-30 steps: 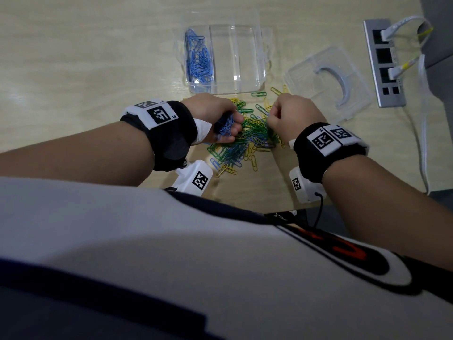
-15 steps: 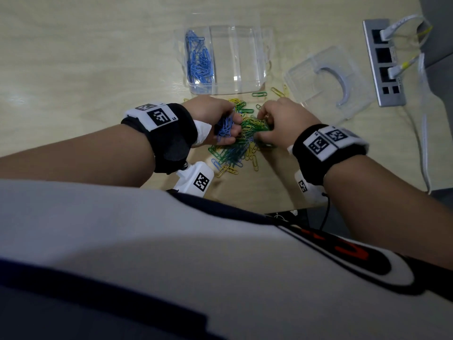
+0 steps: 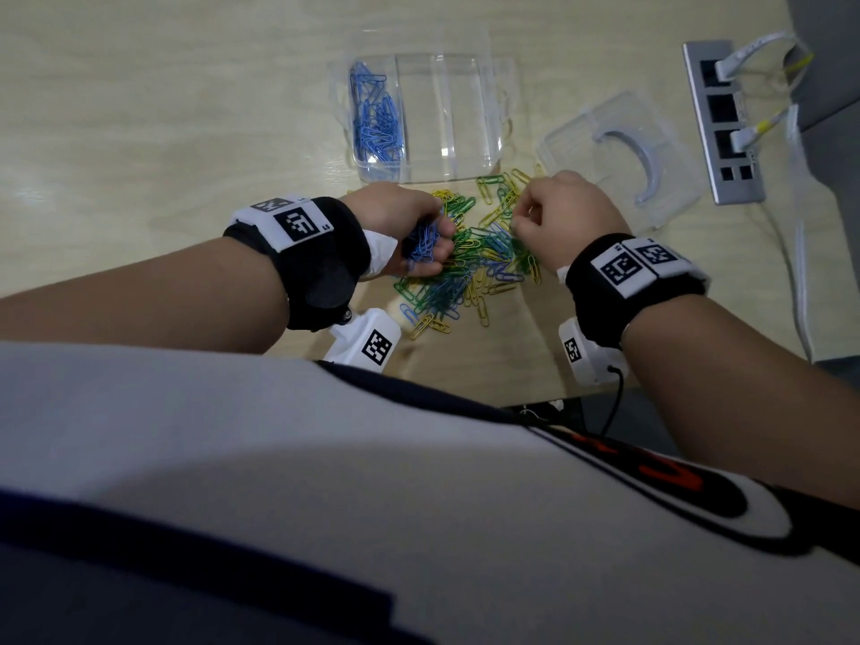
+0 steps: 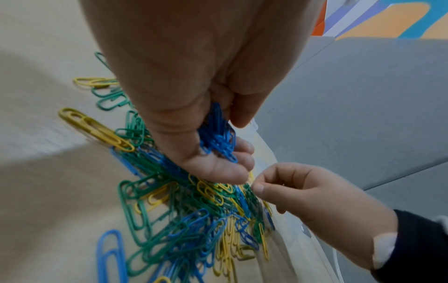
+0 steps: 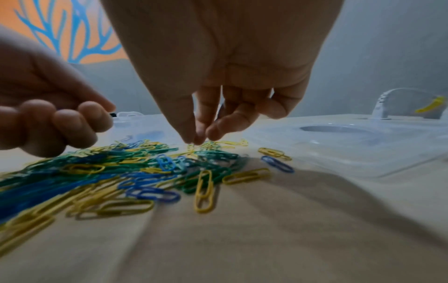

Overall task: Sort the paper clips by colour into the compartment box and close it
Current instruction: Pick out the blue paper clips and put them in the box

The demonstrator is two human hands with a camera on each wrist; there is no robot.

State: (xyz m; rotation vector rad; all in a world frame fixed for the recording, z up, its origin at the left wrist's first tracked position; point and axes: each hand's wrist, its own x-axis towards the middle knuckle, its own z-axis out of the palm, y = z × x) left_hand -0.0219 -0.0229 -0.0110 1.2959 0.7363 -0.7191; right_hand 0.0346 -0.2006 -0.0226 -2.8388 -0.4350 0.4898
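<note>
A mixed pile of blue, green and yellow paper clips lies on the table in front of the clear compartment box. The box's left compartment holds blue clips; the other compartments look empty. My left hand rests at the pile's left edge and grips a bunch of blue clips. My right hand hovers over the pile's far right part. Its thumb and fingertips pinch together at a yellowish clip on top of the pile.
The box's clear lid lies open side up to the right of the pile. A grey socket strip with white plugs and cables sits at the far right. The table's front edge runs just below my wrists.
My right hand has drawn back to the right, away from the left hand, and now pinches at the pile's far side. The left hand has stayed put with its blue clips.
</note>
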